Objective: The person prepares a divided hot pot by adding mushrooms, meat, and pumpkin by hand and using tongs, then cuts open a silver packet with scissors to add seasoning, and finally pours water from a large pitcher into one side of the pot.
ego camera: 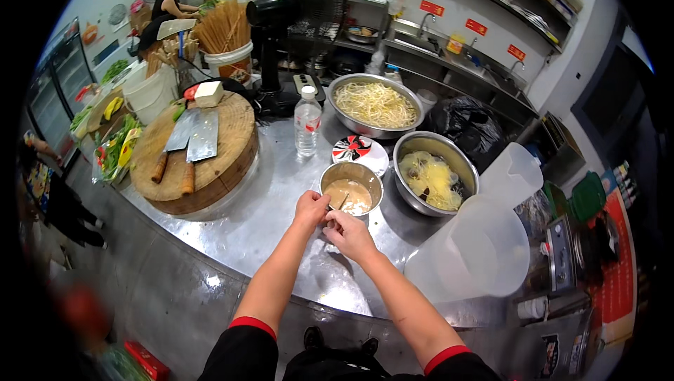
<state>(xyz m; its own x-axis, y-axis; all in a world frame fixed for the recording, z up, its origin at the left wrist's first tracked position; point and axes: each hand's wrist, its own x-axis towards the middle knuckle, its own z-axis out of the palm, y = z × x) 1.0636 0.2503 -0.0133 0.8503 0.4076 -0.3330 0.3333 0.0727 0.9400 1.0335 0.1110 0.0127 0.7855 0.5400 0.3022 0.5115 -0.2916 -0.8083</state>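
Observation:
A small steel bowl (379,185) of cloudy beige liquid (352,191) stands on the steel worktable before me. My left hand (311,208) pinches at its near-left rim. Just beside it, my right hand (348,234) has its fingers curled near the bowl's front edge; whether they hold something is hidden. A thin utensil (343,202) dips into the liquid, and its upper end is lost among my fingers. Behind the bowl lies a round white lid-like disc (375,159) with a red and black mask design.
Left is a round chopping block (237,144) with two cleavers (202,136) and a white block (209,94). A water bottle (307,128), bean sprouts (375,103) in a basin, a noodle-filled bowl (429,178) and plastic jugs (463,254) surround the work. A person (171,2) stands beyond the fan (305,2).

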